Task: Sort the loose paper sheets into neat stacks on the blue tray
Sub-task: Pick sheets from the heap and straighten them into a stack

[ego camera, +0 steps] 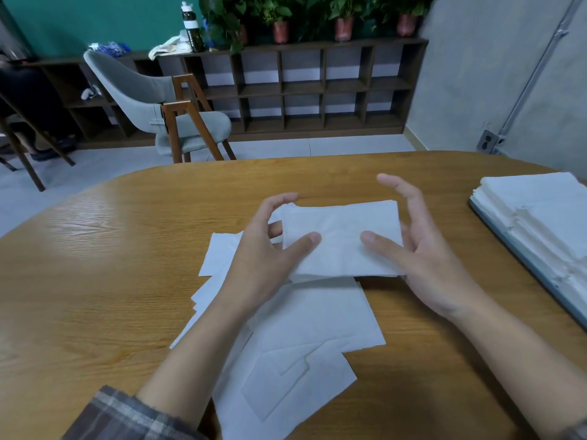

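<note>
Both hands hold a small folded white paper sheet (341, 236) just above the wooden table (95, 265). My left hand (263, 249) grips its left end, thumb on top and fingers behind. My right hand (419, 246) holds its right end with the thumb on top and fingers underneath; the index finger is raised. Under the hands lie several loose white sheets (305, 338), overlapping and askew. At the right edge, the blue tray (521, 258) carries stacks of white sheets (546, 211).
A grey chair (158, 100) with wooden legs stands beyond the table's far edge. A dark cubby shelf (305, 87) with potted plants and a bottle on top lines the back wall. Bare tabletop lies to the left and between the sheets and the tray.
</note>
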The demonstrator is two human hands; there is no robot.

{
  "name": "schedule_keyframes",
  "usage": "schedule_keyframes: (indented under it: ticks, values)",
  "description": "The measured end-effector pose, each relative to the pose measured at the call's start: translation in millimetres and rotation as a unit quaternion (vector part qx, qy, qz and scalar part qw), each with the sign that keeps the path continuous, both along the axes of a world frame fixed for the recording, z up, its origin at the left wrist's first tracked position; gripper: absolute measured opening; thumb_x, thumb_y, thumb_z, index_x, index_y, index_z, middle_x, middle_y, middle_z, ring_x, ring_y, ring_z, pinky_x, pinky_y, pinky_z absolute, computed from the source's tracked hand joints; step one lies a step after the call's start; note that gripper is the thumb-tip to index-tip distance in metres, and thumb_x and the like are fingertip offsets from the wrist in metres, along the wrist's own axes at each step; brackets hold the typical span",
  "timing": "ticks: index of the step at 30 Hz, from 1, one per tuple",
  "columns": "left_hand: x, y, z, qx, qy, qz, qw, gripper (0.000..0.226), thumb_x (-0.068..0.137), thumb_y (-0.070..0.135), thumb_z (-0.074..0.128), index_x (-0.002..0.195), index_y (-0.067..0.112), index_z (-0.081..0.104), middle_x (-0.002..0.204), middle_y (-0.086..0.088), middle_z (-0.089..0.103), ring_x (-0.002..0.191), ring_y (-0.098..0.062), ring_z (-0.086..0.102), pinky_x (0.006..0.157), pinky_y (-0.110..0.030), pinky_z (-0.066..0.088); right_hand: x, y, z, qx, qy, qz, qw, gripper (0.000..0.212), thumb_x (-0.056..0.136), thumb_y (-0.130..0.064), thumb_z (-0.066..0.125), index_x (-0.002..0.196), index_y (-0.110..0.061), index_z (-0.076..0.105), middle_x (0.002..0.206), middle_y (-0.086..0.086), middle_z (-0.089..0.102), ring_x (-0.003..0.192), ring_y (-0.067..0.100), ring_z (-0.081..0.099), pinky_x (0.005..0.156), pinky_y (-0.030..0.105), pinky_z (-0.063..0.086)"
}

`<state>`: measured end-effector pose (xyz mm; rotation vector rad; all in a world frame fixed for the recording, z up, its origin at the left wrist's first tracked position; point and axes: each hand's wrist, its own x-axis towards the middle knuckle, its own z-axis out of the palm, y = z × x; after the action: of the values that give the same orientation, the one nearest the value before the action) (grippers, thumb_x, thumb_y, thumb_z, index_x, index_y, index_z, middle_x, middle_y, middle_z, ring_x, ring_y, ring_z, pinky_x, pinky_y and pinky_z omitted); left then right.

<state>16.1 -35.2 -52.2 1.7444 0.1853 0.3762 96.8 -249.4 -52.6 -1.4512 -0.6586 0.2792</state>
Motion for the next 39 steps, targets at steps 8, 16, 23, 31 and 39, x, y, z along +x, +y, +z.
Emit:
schedule_keyframes:
  ticks: [8,16,23,31,39]
  values:
    - [1,1,-6,0.165,0.015,-0.006,0.986,0.069,0.086,0.041,0.085,0.138,0.052,0.04,0.122,0.014,0.06,0.102,-0.005,0.062,0.083,-0.023,0.055,7,-4,-3,-0.1,-0.08,-0.071,0.989,0.028,0.095,0.001,0.071,0.106,-0.022,0.082,0.111,-0.016,0.079,0.114,0.0,0.069,0.095,0.009,0.046]
    - [-1,8,-14,0.332,0.122,-0.127,0.927,0.032,0.073,0.048,0.093,0.092,0.033,0.072,0.09,0.012,0.064,0.08,-0.008,0.058,0.074,-0.027,0.053,16,-7,-10,-0.124,-0.095,-0.168,0.973,0.035,0.097,0.003,0.067,0.105,-0.028,0.081,0.108,-0.033,0.074,0.112,-0.013,0.063,0.094,0.002,0.041]
    - [0,-5,-18,0.309,0.069,-0.143,0.938,0.023,0.077,0.035,0.094,0.087,0.027,0.076,0.093,0.008,0.066,0.088,-0.007,0.058,0.073,-0.018,0.046,16,-5,-11,-0.137,-0.106,-0.16,0.972,0.032,0.097,0.001,0.067,0.107,-0.026,0.082,0.108,-0.034,0.073,0.112,-0.016,0.061,0.091,-0.001,0.038]
    - [-2,-6,-7,0.235,0.032,-0.132,0.962,0.023,0.079,0.028,0.093,0.082,0.023,0.071,0.08,0.007,0.071,0.076,-0.004,0.062,0.069,-0.012,0.042,13,-3,-8,-0.102,-0.105,-0.144,0.979,0.017,0.099,-0.017,0.07,0.11,-0.023,0.081,0.112,-0.027,0.076,0.115,-0.013,0.062,0.092,-0.001,0.037]
    - [-2,-7,-1,0.108,-0.033,-0.105,0.988,0.036,0.07,0.018,0.098,0.094,0.022,0.071,0.085,-0.001,0.068,0.072,-0.015,0.061,0.074,-0.026,0.052,3,-2,-7,-0.111,-0.055,0.004,0.992,0.02,0.095,-0.038,0.077,0.1,-0.019,0.083,0.099,-0.006,0.081,0.097,0.008,0.074,0.081,0.018,0.052]
